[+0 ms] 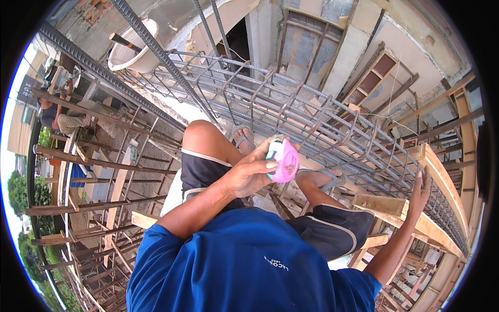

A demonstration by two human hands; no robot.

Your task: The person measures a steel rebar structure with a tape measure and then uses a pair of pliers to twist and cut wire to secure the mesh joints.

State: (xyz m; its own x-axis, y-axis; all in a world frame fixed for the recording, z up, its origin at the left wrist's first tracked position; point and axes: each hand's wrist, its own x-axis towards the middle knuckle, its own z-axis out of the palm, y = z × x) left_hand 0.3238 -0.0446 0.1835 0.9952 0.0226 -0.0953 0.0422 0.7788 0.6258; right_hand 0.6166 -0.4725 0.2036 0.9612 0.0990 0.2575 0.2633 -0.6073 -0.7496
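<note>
My left hand (pixel 244 174) is wrapped round a rounded pink and teal tape measure (pixel 287 162), held in front of my body above my lap. At the far right my right hand (pixel 420 195) holds nothing; its fingers are stretched out beside the wooden formwork board (pixel 444 182). Whether the fingertips touch the board I cannot tell. Beyond the tape measure lies a long rebar cage (pixel 291 106) tied with stirrups, running from the upper left down to the right, where it passes between the boards.
A white tub (pixel 138 61) with a handled tool (pixel 125 42) in it stands at the upper left. Thick steel bars (pixel 150 44) slant up past it. Wooden scaffold poles (pixel 99 161) fill the left, where another person (pixel 67 117) sits. My sandalled feet (pixel 325 179) are near the cage.
</note>
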